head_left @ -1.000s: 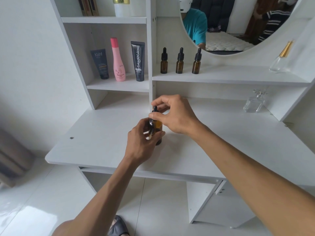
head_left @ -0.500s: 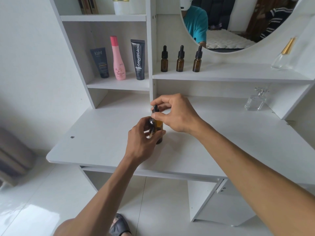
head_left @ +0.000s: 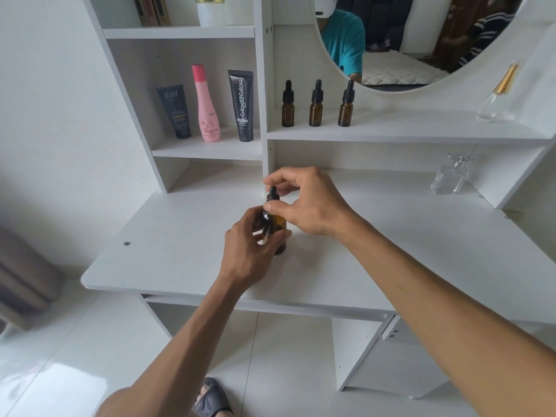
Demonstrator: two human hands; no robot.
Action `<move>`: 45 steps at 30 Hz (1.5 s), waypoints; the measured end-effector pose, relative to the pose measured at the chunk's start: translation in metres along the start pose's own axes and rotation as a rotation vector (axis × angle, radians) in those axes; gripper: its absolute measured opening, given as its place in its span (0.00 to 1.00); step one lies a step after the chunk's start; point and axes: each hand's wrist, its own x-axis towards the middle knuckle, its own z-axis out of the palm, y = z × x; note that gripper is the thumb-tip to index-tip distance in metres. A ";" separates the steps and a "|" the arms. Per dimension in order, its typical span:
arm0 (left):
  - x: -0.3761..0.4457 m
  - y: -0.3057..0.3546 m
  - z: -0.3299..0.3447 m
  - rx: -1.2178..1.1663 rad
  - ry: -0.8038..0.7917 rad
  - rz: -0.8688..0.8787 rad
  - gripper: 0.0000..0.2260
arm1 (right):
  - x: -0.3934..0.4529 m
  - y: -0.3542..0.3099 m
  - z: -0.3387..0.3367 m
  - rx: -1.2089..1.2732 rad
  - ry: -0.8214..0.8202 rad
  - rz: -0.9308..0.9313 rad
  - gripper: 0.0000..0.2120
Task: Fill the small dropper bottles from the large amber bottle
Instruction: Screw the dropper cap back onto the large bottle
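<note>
The large amber bottle [head_left: 279, 224] stands upright on the white desk [head_left: 180, 245], near its middle. My left hand [head_left: 251, 245] wraps around its body from the front and hides most of it. My right hand [head_left: 304, 200] pinches the bottle's black dropper cap [head_left: 273, 193] between thumb and fingers at the neck. Three small amber dropper bottles [head_left: 288, 105] [head_left: 316, 104] [head_left: 346, 104] stand in a row on the shelf above, all with black dropper caps on.
A dark Kahf tube [head_left: 175, 111], a pink bottle [head_left: 205, 105] and a black Glad2Glow tube [head_left: 242, 105] stand in the left shelf compartment. A clear glass perfume bottle [head_left: 449, 177] sits at the desk's back right; another with a gold cap [head_left: 498, 94] sits on the upper shelf.
My right hand's fingers have shifted slightly around the dropper cap. The bottle and my left hand stay in place.
</note>
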 end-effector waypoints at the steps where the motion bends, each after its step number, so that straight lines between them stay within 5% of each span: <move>1: 0.000 0.000 0.000 -0.002 0.002 0.002 0.18 | 0.000 0.000 0.001 0.007 -0.015 -0.003 0.15; 32: 0.000 0.002 -0.001 -0.017 -0.007 -0.004 0.19 | -0.001 0.004 0.002 0.022 0.004 -0.008 0.13; 45: 0.000 0.004 0.000 0.020 -0.004 -0.012 0.15 | -0.007 0.008 0.010 0.054 0.129 0.002 0.11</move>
